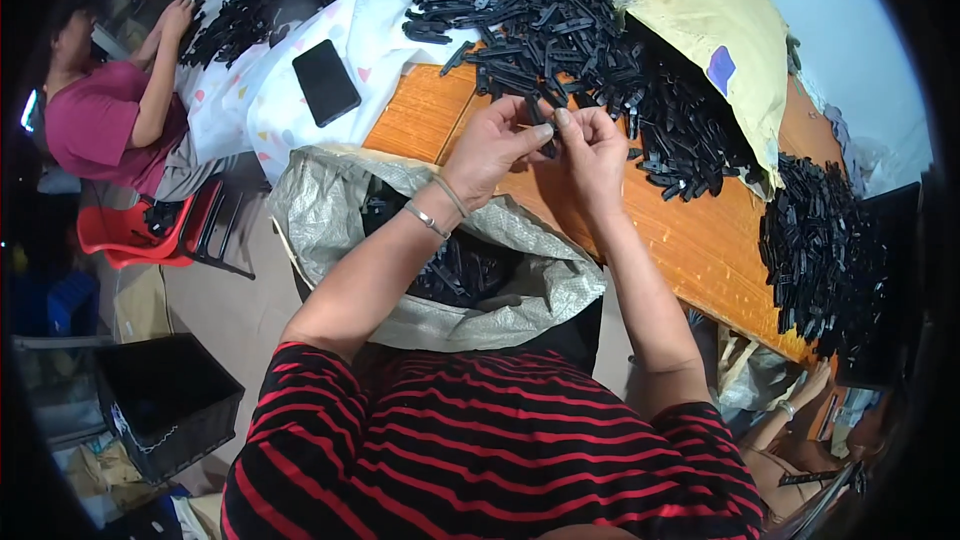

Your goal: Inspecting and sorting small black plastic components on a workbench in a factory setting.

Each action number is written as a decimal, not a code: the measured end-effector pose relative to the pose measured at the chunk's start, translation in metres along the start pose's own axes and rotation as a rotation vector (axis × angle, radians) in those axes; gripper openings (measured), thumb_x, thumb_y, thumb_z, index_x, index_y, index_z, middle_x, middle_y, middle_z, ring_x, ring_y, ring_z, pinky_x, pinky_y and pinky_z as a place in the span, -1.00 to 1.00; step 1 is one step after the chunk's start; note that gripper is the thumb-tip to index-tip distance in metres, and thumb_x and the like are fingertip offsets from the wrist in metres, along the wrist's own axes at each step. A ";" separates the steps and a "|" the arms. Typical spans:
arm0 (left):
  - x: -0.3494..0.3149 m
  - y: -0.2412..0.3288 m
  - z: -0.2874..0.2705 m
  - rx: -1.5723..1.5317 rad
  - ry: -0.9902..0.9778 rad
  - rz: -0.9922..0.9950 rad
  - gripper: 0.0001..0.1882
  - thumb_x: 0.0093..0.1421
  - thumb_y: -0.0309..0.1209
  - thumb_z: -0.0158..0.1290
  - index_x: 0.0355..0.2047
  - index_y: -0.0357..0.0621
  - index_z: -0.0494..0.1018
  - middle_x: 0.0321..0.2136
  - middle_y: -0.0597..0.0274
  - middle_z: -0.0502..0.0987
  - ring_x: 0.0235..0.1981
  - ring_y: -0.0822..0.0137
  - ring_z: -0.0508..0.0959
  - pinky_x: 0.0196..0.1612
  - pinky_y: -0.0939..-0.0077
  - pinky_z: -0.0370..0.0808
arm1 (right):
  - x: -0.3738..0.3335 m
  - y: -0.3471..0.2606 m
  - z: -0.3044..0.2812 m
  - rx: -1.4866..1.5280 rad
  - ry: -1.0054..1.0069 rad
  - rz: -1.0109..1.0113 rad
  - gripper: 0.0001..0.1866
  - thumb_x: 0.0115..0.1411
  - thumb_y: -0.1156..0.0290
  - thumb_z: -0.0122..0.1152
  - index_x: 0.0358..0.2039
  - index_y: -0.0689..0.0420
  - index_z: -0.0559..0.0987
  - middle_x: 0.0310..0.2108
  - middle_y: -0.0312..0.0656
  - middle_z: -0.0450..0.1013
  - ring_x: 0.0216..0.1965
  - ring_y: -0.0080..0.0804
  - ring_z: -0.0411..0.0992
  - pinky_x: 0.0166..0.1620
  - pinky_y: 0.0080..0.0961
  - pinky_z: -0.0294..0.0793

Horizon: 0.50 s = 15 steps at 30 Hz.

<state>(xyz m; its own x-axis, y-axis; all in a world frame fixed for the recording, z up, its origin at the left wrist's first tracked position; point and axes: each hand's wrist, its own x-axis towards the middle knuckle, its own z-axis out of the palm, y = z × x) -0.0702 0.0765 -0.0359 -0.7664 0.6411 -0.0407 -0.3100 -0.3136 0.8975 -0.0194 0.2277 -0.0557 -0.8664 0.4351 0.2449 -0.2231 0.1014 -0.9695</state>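
Over the table's near edge, my left hand (490,148) and my right hand (597,158) meet with thumbs and fingertips pinched together. Between them is a small, narrow black plastic piece (536,112), partly covered by my fingers. A loose heap of similar black pieces (560,35) lies just beyond my hands on the wooden table (650,230). Below my forearms, against my lap, a woven sack (325,202) gapes wide, with black pieces (455,265) inside it. My left wrist wears a bracelet and a band.
A large yellowish sack (700,0) spills pieces at the back. A phone (326,83) rests on a patterned white sheet (235,100). One person (110,120) works at the left; another person's hand (808,388) reaches another pile (825,240) at right. A red chair (120,230) and black crate (170,405) stand left.
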 end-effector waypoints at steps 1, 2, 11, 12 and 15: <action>-0.001 -0.001 -0.002 -0.003 -0.002 -0.003 -0.82 0.23 -0.42 0.13 -0.16 -0.09 0.46 -0.38 0.47 0.53 -0.45 0.66 0.51 -0.47 0.80 0.36 | -0.004 -0.002 0.003 -0.064 -0.004 -0.048 -0.83 0.23 0.38 0.26 -0.41 0.18 0.50 -0.60 -0.43 0.41 -0.62 -0.76 0.28 -0.57 -0.76 0.21; -0.002 -0.001 -0.004 -0.006 -0.001 -0.006 -0.81 0.23 -0.42 0.13 -0.15 -0.10 0.46 -0.36 0.46 0.54 -0.45 0.65 0.50 -0.45 0.80 0.37 | -0.009 -0.010 0.008 -0.126 -0.012 -0.094 -0.84 0.25 0.38 0.24 -0.40 0.18 0.50 -0.60 -0.44 0.41 -0.61 -0.77 0.28 -0.57 -0.76 0.20; -0.009 0.015 -0.015 -0.076 -0.082 -0.090 -0.70 0.30 -0.37 0.06 0.02 -0.14 0.44 -0.26 0.39 0.54 -0.33 0.57 0.54 -0.28 0.73 0.47 | -0.009 -0.048 -0.013 -0.728 -0.285 -0.583 -0.79 0.09 0.59 0.29 -0.23 0.23 0.54 -0.39 -0.09 0.46 -0.51 -0.37 0.50 -0.42 -0.51 0.45; -0.009 0.017 -0.015 -0.076 -0.082 -0.092 -0.70 0.30 -0.37 0.06 0.02 -0.14 0.44 -0.26 0.39 0.54 -0.33 0.57 0.54 -0.28 0.73 0.47 | -0.009 -0.051 -0.015 -0.824 -0.263 -0.572 -0.79 0.09 0.60 0.29 -0.23 0.23 0.54 -0.39 -0.07 0.47 -0.50 -0.33 0.50 -0.40 -0.49 0.46; -0.009 0.019 -0.020 -0.135 -0.096 -0.106 -0.61 0.34 -0.30 0.00 0.13 -0.12 0.37 -0.24 0.33 0.56 -0.37 0.58 0.52 -0.29 0.73 0.45 | -0.004 -0.055 -0.024 -0.878 -0.227 -0.494 -0.79 0.10 0.60 0.29 -0.22 0.23 0.54 -0.40 -0.07 0.47 -0.49 -0.33 0.50 -0.39 -0.47 0.47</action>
<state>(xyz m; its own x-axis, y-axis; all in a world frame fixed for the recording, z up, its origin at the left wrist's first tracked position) -0.0806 0.0513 -0.0276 -0.6700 0.7376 -0.0843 -0.4642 -0.3276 0.8229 0.0069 0.2424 -0.0031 -0.8511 -0.0026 0.5250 -0.2514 0.8799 -0.4032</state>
